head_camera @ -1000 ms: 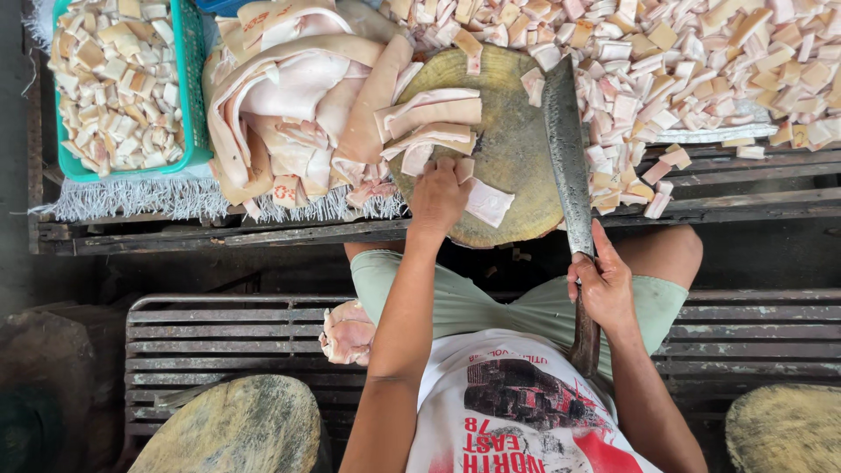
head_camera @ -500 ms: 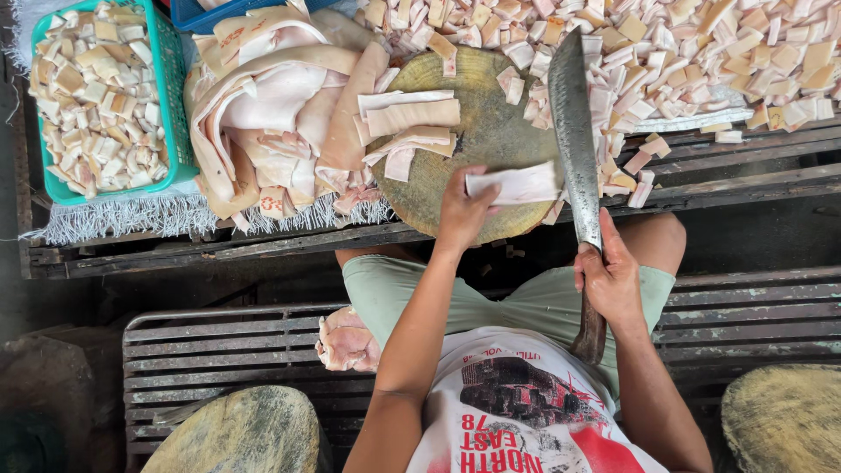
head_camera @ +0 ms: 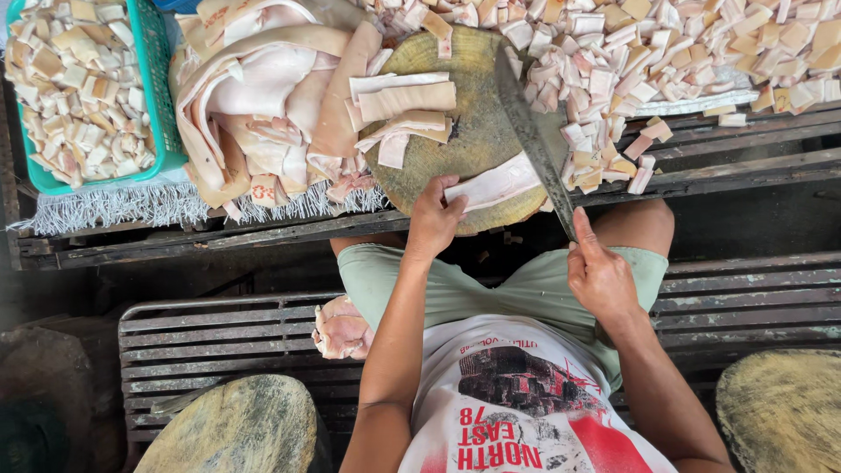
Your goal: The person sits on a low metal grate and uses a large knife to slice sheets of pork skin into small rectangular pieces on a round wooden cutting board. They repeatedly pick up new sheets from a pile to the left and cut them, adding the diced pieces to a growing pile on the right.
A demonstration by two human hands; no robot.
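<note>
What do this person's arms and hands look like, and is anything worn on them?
Both arms are bare from above the elbow down. The left hand and right hand wear no gloves, rings, watch or bands that show. No sleeve reaches the forearms. The person wears a white printed T-shirt and pale green shorts.
</note>
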